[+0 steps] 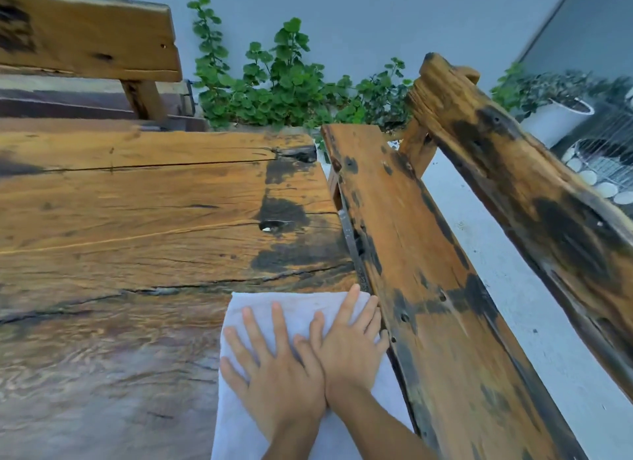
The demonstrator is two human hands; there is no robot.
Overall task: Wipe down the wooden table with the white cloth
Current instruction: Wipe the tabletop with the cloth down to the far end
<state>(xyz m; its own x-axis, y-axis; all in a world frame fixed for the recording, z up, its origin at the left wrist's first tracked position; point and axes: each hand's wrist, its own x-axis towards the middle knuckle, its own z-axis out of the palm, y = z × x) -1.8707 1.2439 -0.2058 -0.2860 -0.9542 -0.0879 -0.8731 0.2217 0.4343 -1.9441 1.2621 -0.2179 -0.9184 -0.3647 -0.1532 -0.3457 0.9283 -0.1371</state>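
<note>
A white cloth (301, 309) lies flat on the wooden table (144, 220), near its right edge and close to me. My left hand (274, 374) presses on the cloth with fingers spread and straight. Beside it, my right hand (349, 343) also lies flat on the cloth, fingers straight, its fingertips reaching the table's right edge. The two hands touch side by side. The table's planks are cracked, with dark stains toward the right end.
A wooden bench (421, 288) runs along the table's right side, its backrest (534, 192) beyond it. Another bench backrest (85, 35) stands at the far left. Green plants (284, 79) grow against the wall, and a white pot (555, 117) sits at right.
</note>
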